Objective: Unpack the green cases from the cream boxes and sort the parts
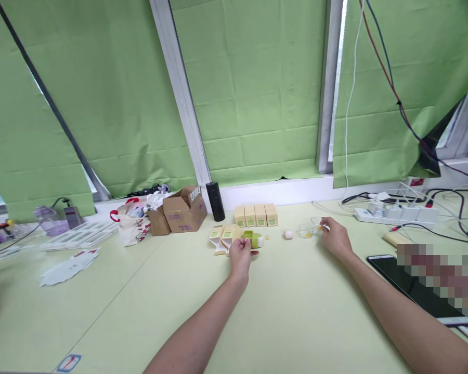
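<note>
My left hand [240, 253] is closed round a small green gadget with a whitish end [253, 238], held just above the table. Two cream cartons [220, 237] with flaps hanging open lie right behind that hand. My right hand [337, 239] pinches at the edge of a clear plastic case [306, 231]; a tiny yellow spot shows by the fingertips, too small to name. Between the hands are a pale pink, rounded object [288, 234] and a tiny yellow piece [267, 237].
Several cream boxes [256, 215] stand in a row behind. To the left are a black cylinder [216, 201], a cardboard box [184, 210], a cloth bag [132, 228] and white papers [70, 266]. On the right lie a power strip [398, 214], cables and a dark-screened tablet [417, 285].
</note>
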